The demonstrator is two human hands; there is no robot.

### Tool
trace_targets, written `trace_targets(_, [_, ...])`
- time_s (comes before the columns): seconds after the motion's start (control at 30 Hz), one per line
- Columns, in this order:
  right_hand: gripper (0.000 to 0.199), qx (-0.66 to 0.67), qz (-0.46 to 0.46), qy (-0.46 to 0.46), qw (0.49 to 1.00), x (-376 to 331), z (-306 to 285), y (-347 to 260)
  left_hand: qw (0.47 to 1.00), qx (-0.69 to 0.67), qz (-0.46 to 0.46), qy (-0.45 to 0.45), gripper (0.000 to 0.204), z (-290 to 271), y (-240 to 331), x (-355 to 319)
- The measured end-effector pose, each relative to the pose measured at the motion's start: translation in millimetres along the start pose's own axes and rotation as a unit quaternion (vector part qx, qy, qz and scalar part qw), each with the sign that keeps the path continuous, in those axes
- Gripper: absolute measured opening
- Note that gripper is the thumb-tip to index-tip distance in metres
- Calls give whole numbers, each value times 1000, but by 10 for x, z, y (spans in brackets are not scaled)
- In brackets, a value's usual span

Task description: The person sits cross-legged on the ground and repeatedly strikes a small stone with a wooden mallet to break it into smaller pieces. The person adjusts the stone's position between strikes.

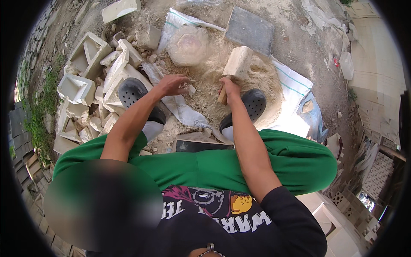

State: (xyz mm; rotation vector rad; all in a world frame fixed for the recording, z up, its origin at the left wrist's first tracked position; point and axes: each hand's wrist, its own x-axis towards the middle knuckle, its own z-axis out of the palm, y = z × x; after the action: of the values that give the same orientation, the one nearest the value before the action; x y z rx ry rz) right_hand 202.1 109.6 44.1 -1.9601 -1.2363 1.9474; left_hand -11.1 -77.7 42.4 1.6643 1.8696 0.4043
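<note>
Your right hand (231, 88) is closed around the handle of a block-headed mallet (238, 62), its head near a dark slab (249, 30). Your left hand (173, 85), loosely open, is by a pale chip (191, 90); I can't tell whether they touch. Broken moulds (87, 55) crowd your left clog (131, 91).

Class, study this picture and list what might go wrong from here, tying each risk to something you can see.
1. The right hand grips a mallet between the feet; a stray swing might hit the left hand or a foot.
2. The clogs have holes, so chips or dust could get in.
3. The broken pale pieces heaped beside the left foot might shift against it.
</note>
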Motion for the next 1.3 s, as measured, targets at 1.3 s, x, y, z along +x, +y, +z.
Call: trace_targets(1.3, [24,-8,-76,91,993,-118,269,-37,868,-178,-215,410,31,-189,-421,536])
